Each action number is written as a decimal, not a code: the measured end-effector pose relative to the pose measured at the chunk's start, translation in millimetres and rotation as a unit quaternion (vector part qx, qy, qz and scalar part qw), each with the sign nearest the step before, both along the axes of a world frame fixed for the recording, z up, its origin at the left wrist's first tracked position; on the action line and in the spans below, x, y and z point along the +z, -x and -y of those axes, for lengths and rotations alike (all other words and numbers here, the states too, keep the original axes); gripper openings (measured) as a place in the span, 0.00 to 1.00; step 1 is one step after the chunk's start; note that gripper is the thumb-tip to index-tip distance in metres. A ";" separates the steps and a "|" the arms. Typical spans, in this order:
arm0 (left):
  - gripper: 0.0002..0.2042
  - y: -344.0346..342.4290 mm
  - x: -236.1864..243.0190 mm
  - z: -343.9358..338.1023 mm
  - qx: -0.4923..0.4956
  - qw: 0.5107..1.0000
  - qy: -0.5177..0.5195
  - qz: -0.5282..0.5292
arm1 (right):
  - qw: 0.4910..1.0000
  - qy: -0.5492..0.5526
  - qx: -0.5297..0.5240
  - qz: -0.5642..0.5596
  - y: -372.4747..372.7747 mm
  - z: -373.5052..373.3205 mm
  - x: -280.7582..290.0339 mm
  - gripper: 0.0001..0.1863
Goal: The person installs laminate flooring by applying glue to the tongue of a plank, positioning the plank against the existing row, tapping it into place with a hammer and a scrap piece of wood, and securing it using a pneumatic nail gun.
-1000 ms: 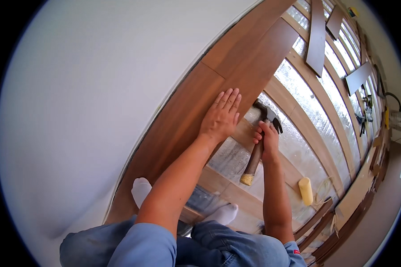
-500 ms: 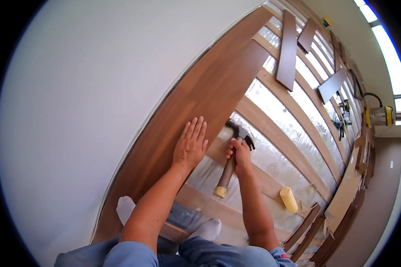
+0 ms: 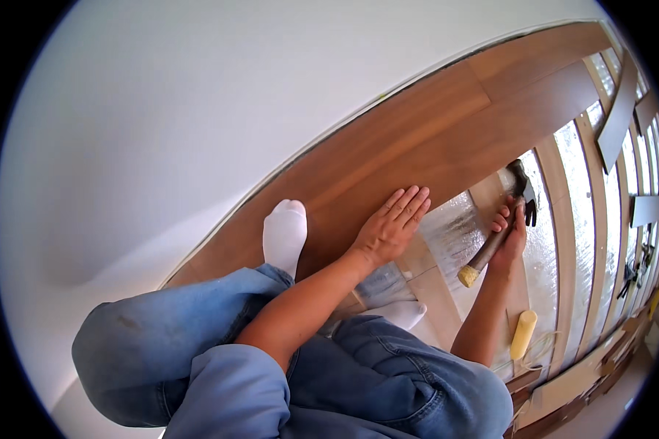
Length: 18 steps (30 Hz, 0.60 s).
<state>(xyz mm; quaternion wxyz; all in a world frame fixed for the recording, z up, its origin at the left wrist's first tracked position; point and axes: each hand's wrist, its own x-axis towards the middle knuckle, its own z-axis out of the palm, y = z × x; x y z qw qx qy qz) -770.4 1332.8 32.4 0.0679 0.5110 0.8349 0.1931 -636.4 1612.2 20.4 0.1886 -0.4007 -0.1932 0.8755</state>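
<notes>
My left hand [image 3: 392, 227] lies flat on the brown wooden floorboards [image 3: 432, 157], near their exposed edge, with its fingers stretched out. In my right hand [image 3: 511, 238] is a claw hammer [image 3: 483, 256], gripped by the handle close to its dark head. The head sits at the board edge; whether it touches the wood I cannot tell. The handle's yellowish end points back toward me. Beside the boards, pale wooden battens [image 3: 560, 183] alternate with shiny silver foil [image 3: 538, 252].
White wall [image 3: 161, 146] runs along the boards on the left. My socked feet [image 3: 284, 230] rest on the boards and the battens. A yellow cylinder [image 3: 523, 334] lies to the right of my right arm. Loose planks [image 3: 619, 113] and tools [image 3: 637, 267] are at far right.
My view has swung left, so the scene sits further right and more of my legs shows. My left hand still presses flat on the boards; my right hand still grips the hammer.
</notes>
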 end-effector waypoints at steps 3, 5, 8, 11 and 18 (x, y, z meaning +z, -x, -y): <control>0.26 -13.4 -3.3 18.8 0.002 1.000 0.002 0.006 | 0.999 -0.005 0.003 0.039 -1.2 0.4 -0.2 0.18; 0.25 -23.0 -2.9 32.1 -0.001 1.000 0.012 0.019 | 0.999 -0.011 0.010 0.046 -5.1 -0.4 0.3 0.17; 0.25 -32.5 0.1 60.2 -0.006 0.997 0.028 0.068 | 0.999 -0.007 0.009 0.040 -5.4 -3.4 -0.1 0.18; 0.26 -29.6 2.1 102.3 0.027 0.996 0.051 0.071 | 1.000 -0.007 0.029 -0.004 -12.0 -15.4 -2.0 0.18; 0.34 -26.4 14.3 147.5 0.083 0.991 0.071 0.078 | 0.998 -0.021 0.031 0.043 -8.4 -12.4 -3.4 0.18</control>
